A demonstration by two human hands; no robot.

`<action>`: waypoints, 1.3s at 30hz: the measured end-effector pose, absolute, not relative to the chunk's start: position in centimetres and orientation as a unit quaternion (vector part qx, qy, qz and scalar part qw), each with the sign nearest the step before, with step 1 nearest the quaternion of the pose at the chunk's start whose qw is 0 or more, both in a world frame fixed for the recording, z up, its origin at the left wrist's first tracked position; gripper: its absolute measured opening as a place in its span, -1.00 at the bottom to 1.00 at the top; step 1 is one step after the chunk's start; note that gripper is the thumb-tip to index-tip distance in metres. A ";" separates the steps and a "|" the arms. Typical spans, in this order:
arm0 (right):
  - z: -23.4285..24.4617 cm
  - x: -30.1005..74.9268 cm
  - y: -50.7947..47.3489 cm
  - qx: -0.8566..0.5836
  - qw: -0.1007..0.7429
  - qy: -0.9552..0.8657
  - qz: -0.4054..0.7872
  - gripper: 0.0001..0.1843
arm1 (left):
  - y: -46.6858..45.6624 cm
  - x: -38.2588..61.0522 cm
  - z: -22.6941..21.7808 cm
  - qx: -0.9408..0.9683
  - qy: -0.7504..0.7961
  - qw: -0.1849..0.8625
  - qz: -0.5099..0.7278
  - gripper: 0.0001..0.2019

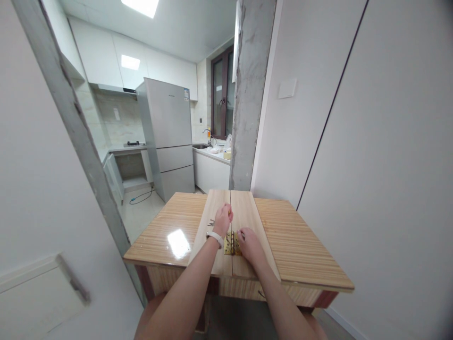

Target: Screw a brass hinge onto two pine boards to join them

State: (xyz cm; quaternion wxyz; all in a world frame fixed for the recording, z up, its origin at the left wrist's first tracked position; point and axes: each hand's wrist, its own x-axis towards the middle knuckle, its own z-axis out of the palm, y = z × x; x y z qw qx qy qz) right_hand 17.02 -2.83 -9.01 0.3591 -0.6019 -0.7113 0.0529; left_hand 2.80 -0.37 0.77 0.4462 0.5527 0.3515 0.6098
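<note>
Two pale wooden boards (246, 208) lie side by side, with a narrow seam between them. Across the seam rests a brass hinge (229, 249), opened flat, its right leaf partly covered by my right hand (250, 243). My right fingers are pinched at the hinge's right edge, around a small dark thing too small to name. My left hand (222, 219), above the hinge over the left board, is closed; a bit of yellow shows at its fingertips, but its kind is unclear. Several screws (211, 223) lie on the left board, just left of my left hand.
Under the boards stands a wood-grain table (300, 236) with a glossy top and a drawer (240, 288) in front. White walls (371, 165) rise close on the right and left. Beyond the table are a grey fridge (173, 123) and a kitchen counter (212, 172).
</note>
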 end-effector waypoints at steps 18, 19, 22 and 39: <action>-9.2 17.0 -2.5 -0.609 0.359 -0.704 0.064 -0.67 | 0.0 4.5 -1.0 0.515 0.445 0.301 0.668 -0.63; -9.2 17.0 -2.5 -0.611 0.358 -0.704 0.062 -0.67 | 0.0 4.5 -1.0 0.516 0.444 0.304 0.667 -0.63; -9.2 17.0 -2.5 -0.611 0.356 -0.705 0.057 -0.66 | 0.3 4.3 -0.7 0.511 0.436 0.332 0.663 -0.65; -8.6 16.9 -3.1 -0.578 0.381 -0.719 0.064 -0.64 | -1.8 3.5 1.1 0.578 0.312 0.443 0.609 -0.62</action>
